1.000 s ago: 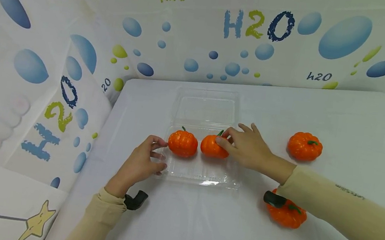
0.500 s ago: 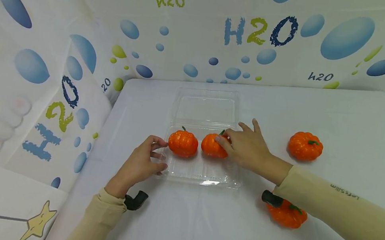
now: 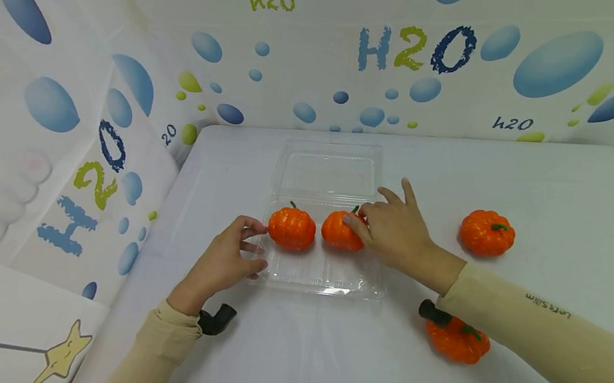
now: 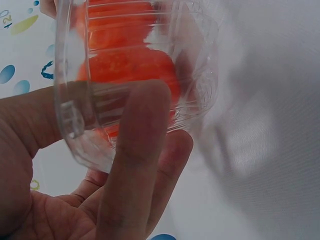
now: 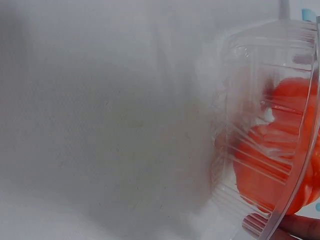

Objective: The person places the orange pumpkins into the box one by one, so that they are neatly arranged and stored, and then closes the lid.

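A clear plastic clamshell box (image 3: pixel 288 273) lies open on the table in the head view, its lid (image 3: pixel 329 172) folded back. Two small orange pumpkins sit side by side in its base: the left pumpkin (image 3: pixel 291 228) and the right pumpkin (image 3: pixel 339 230). My left hand (image 3: pixel 220 262) pinches the box's left side wall. From the left wrist, its fingers (image 4: pixel 137 155) press the outside of the clear wall. My right hand (image 3: pixel 399 236) holds the right pumpkin between thumb and index finger, other fingers raised. The right wrist view catches only fingertips (image 5: pixel 300 226) behind the box rim.
To the right, an orange pumpkin (image 3: pixel 487 234) rests on the white-covered table (image 3: pixel 309 358). Nearer, another pumpkin (image 3: pixel 458 343) is partly covered by the right sleeve and a black wrist-worn piece (image 3: pixel 434 313). Printed white sheeting (image 3: pixel 300 56) rises behind the table.
The right hand's spare fingers have lifted slightly higher, and its forearm has shifted a little left. The left hand and both boxed pumpkins look almost unmoved.
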`<state>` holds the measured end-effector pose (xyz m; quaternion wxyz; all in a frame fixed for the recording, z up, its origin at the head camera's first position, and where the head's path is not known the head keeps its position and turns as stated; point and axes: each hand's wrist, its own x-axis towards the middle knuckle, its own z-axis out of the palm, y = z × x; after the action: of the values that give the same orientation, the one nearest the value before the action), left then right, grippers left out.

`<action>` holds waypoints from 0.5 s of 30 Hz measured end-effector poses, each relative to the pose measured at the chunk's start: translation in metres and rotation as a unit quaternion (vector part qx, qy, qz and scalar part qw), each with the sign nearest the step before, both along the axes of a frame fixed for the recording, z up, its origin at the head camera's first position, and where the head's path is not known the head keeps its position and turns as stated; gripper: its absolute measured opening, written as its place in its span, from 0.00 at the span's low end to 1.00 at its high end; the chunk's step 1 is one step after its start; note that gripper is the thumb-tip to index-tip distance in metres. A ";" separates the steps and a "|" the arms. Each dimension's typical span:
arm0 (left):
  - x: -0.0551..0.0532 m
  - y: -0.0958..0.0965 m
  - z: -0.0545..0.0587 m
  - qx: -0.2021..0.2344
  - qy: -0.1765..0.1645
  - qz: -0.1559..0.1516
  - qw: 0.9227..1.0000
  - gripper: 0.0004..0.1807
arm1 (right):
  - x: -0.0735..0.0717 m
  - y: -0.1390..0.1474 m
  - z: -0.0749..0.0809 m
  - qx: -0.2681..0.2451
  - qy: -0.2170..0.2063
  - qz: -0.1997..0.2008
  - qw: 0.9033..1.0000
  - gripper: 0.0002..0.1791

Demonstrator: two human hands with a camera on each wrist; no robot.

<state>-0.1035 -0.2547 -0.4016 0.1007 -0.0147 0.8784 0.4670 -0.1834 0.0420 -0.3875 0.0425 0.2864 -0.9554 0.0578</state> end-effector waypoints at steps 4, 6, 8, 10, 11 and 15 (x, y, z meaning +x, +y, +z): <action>0.000 0.001 0.000 -0.002 -0.002 0.001 1.000 0.32 | -0.001 0.001 0.000 0.002 0.009 0.004 1.000 0.30; 0.000 0.001 0.000 -0.003 -0.003 0.001 1.000 0.32 | -0.002 0.002 0.001 0.000 0.014 0.007 1.000 0.29; 0.000 0.002 0.000 -0.005 -0.004 0.002 1.000 0.32 | -0.003 0.004 0.002 -0.004 0.020 0.009 1.000 0.28; 0.000 0.002 0.000 -0.006 -0.004 0.003 1.000 0.32 | -0.004 0.005 0.003 -0.009 0.025 0.011 1.000 0.28; 0.000 0.002 -0.001 -0.007 -0.003 0.004 1.000 0.32 | -0.004 0.006 0.004 -0.011 0.027 0.011 1.000 0.27; 0.000 0.003 -0.001 -0.009 -0.002 0.006 1.000 0.31 | -0.005 0.010 0.008 -0.019 0.032 0.011 0.999 0.28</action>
<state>-0.1037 -0.2519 -0.4027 0.0994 -0.0217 0.8824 0.4593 -0.1883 0.0522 -0.3799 0.0778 0.2980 -0.9490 0.0677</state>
